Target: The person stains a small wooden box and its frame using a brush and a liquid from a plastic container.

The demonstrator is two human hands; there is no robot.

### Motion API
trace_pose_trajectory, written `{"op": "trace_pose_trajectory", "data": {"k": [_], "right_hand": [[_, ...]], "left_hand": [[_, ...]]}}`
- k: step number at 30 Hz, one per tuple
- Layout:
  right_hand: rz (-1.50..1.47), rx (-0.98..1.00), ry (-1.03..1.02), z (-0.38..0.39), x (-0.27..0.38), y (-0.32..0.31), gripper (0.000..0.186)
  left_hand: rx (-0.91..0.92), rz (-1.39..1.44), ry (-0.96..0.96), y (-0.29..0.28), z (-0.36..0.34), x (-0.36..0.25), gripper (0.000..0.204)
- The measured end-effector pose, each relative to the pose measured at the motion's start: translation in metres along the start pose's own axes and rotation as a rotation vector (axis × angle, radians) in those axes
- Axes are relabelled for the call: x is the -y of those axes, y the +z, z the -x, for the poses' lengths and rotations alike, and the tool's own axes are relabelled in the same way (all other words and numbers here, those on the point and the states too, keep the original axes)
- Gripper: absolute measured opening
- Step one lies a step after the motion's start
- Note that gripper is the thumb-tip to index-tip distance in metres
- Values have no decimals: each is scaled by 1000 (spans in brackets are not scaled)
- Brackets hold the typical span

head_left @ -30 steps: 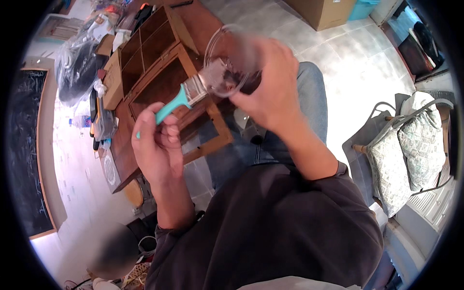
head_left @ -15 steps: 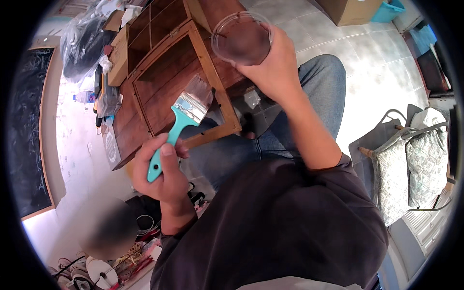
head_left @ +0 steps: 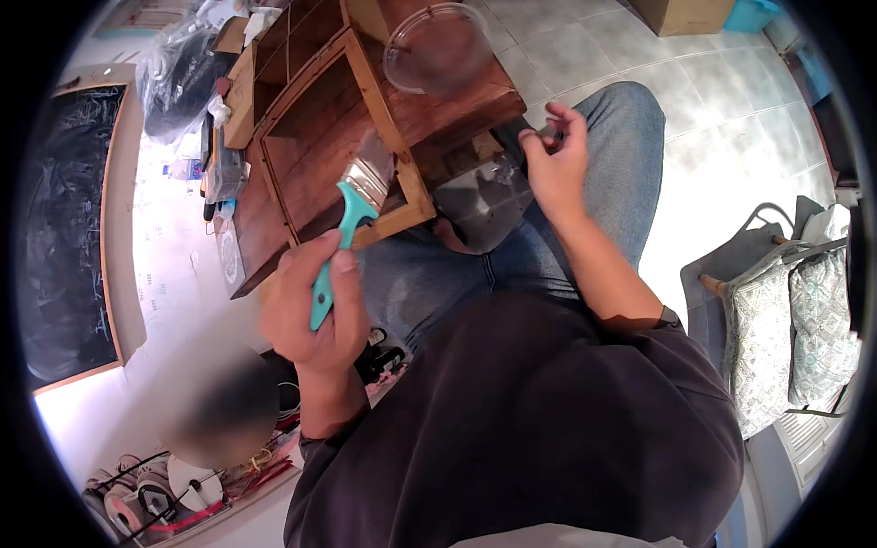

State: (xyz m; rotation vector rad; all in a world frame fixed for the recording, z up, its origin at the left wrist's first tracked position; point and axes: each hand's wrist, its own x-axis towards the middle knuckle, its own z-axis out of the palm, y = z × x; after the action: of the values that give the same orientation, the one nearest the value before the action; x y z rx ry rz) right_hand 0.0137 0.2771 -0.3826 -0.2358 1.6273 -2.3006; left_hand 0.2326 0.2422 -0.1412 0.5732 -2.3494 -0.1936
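Note:
My left hand (head_left: 311, 310) grips the teal handle of a flat paintbrush (head_left: 352, 210). Its bristles rest against the front frame of a brown wooden shelf box (head_left: 301, 155) that leans against my knees. A clear round plastic container (head_left: 438, 46) with dark liquid stands on the upper side of the box. My right hand (head_left: 553, 160) hovers over my right knee, below the container, fingers loosely curled and holding nothing that I can see.
A black chalkboard (head_left: 64, 228) leans at the left. A dark plastic bag (head_left: 178, 78) lies beyond the shelf box. A chair with patterned cushions (head_left: 776, 320) stands at the right. A cardboard box (head_left: 681, 14) sits on the tiled floor at the top.
My right hand set the clear container on top of the wooden box and drew back toward my knee. The brush left the container and now lies against the box's front frame.

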Motion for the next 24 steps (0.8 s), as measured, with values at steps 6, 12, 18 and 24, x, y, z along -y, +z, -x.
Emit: {"op": "trace_pose_trajectory", "data": {"k": [6, 12, 18, 24], "right_hand": [[274, 157, 42, -13, -42, -9, 45], [169, 190, 74, -13, -47, -14, 40], [149, 230, 91, -13, -39, -22, 39], [194, 314, 160, -7, -24, -20, 36]], "left_hand": [[63, -115, 110, -3, 9, -14, 12], [132, -239, 193, 13, -15, -26, 15], [101, -301, 81, 3, -1, -39, 15], [101, -254, 49, 13, -12, -33, 13]]}}
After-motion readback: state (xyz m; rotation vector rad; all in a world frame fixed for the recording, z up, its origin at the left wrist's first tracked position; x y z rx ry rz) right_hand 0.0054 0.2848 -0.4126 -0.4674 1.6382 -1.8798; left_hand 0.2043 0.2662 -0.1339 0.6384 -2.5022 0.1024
